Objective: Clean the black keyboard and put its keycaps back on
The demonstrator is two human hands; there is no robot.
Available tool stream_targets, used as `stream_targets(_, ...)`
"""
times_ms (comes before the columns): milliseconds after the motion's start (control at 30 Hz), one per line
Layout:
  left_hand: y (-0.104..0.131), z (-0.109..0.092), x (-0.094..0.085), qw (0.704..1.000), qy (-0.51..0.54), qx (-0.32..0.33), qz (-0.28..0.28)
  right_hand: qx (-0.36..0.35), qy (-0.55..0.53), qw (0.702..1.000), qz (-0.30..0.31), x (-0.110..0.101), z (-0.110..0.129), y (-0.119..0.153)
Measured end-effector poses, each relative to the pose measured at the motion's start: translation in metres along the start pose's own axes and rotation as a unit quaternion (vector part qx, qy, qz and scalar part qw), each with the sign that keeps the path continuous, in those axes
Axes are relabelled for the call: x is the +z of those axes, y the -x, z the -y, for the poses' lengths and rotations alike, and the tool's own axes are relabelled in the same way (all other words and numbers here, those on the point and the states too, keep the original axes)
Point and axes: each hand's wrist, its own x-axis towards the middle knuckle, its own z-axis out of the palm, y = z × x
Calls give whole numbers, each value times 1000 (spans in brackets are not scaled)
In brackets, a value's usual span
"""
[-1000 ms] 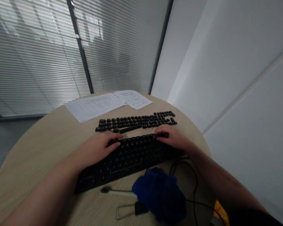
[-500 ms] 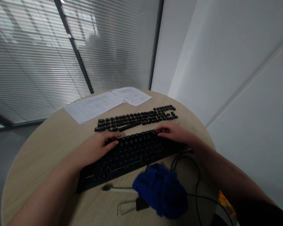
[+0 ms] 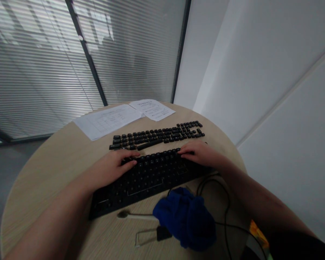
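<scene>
A black keyboard (image 3: pixel 144 180) lies at a slant on the round table, with keycaps (image 3: pixel 155 157) along its far rows and bare switches over much of the rest. My left hand (image 3: pixel 111 167) grips its far left part, thumb on the key area and fingers over the far edge. At the right end of the capped row, my right hand (image 3: pixel 197 151) has its thumb and fingertips closed at a keycap, which they largely cover. Beyond the keyboard, loose black keycaps (image 3: pixel 176 134) are laid out in rows, with a long spacebar (image 3: pixel 150 144) among them.
Nearer me on the wooden table (image 3: pixel 43 187) lie a bunched blue cloth (image 3: pixel 185 220), a brush (image 3: pixel 135 216) and a wire keycap puller (image 3: pixel 162 233). A black cable (image 3: pixel 227 202) loops at the right. Printed papers (image 3: pixel 108 121) lie at the back, before blinds and a white wall.
My right fingers have drawn closer together and dipped slightly onto the end of the capped row. My left hand keeps its place, and the view has shifted a little.
</scene>
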Motion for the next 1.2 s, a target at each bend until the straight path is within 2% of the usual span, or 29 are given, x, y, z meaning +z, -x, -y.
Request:
stream_targets(333,1,-1,-1,1000,5,-3,-1,14,15,1000,-22,3,1,2)
stream_targets(467,1,-1,0,1000,9,-1,-1,8,14,1000,-11,4,-1,2)
stream_targets(767,0,0,0,1000,7,19,-2,11,59,998,34,-6,16,-2)
stream_targets(1033,1,2,1,1000,3,9,-7,28,118,992,37,-5,28,-4)
stream_targets(1200,0,2,2,1000,4,8,-6,27,142,989,17,-5,31,-6)
